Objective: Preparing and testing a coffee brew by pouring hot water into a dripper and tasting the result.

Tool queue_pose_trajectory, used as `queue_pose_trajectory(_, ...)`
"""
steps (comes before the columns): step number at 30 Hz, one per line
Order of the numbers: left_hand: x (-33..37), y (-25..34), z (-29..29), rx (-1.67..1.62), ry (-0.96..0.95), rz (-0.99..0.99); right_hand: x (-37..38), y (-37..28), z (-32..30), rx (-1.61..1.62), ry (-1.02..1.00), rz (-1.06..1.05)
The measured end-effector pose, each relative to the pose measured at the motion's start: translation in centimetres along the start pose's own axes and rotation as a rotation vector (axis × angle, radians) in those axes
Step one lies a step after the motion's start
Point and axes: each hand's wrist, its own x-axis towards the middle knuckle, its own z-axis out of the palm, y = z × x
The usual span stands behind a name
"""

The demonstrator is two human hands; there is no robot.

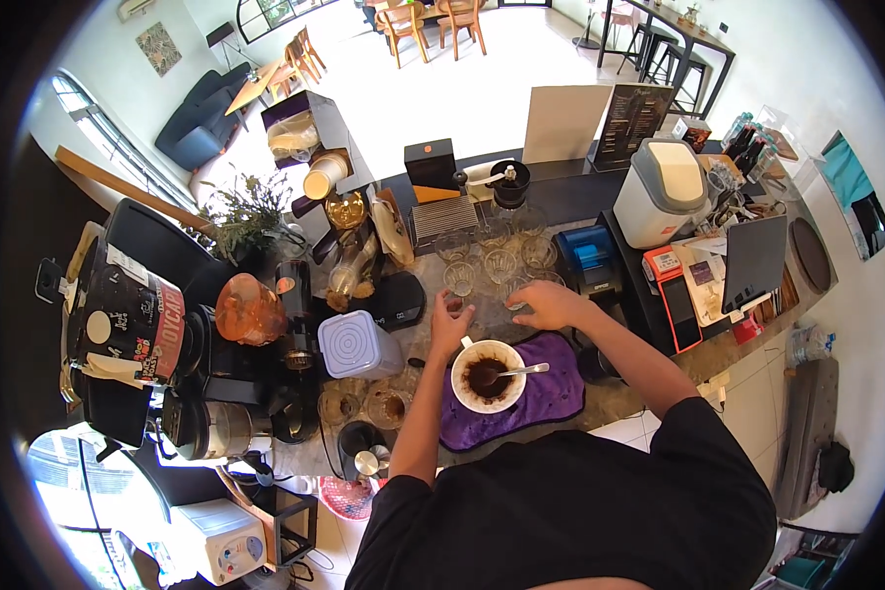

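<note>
Showing the left hand (453, 317) and the right hand (549, 305) at the near edge of a close group of clear glasses (500, 265), placed both over the grey counter (433, 268), just beyond the purple cloth (553, 379). Curled the left fingers beside the near-left glass (458, 277), with thumb and fingertips slightly parted; could not tell from above whether gripping or merely touching. Bent the right thumb and fingers inward at the near-right side of the group; again could not tell whether closed on a glass.

Judged the glasses light, stiff and fragile: smooth-walled, probably slippery if wet, and liable to chip if knocked together. Favoured a hold low on the side wall, between thumb and two or three fingertips, with mild pressure and a straight lift because of the crowding.

Included, nearer, a white cup (492, 349) standing on the cloth, with dark brown residue (482, 378) inside and a metal spoon (527, 371) resting over the right rim. Judged the cup heavier than one glass, rigid and probably ceramic; best taken by the handle (468, 342) at the far left, with a second hand steadying the opposite wall. Expected sliding of the spoon under any tilt, and rucking of the soft cloth under any drag.
</note>
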Motion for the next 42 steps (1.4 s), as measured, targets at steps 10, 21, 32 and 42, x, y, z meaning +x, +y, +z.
queue_pose_trajectory(10,0.5,0.3,0.6,0.060,-0.052,0.042,0.0,0.3,1.2,0.013,0.029,-0.049)
queue_pose_trajectory(21,1.4,0.7,0.1,0.114,0.003,-0.041,0.0,-0.4,1.0,0.053,-0.016,-0.044)
queue_pose_trajectory(32,4.8,2.0,1.2,-0.039,-0.053,0.166,-0.1,-0.6,0.6,0.076,-0.017,-0.030)
queue_pose_trajectory(42,4.3,2.8,1.6,-0.157,-0.124,0.092,0.0,0.0,1.1,0.060,-0.025,-0.058)
